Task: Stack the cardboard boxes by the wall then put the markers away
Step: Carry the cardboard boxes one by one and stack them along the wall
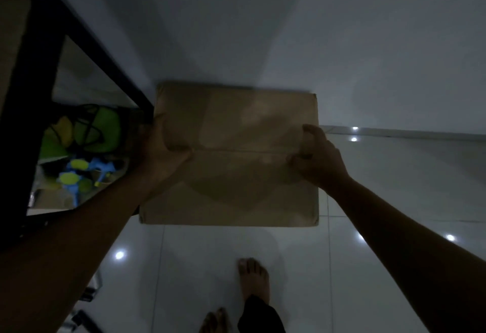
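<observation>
A large brown cardboard box [234,175] with its flaps closed fills the middle of the head view, right against the white wall. My left hand [163,148] grips its left side, thumb on the top near the centre seam. On the opposite side my right hand [313,159] holds the right edge, fingers curled over the top. The light is dim. No markers are in view.
A black-framed shelf [86,43] stands at the left, touching the box's left corner; green, yellow and blue toys [84,148] lie in it. White glossy floor tiles [394,188] spread to the right and front. My bare feet [252,280] stand just in front of the box.
</observation>
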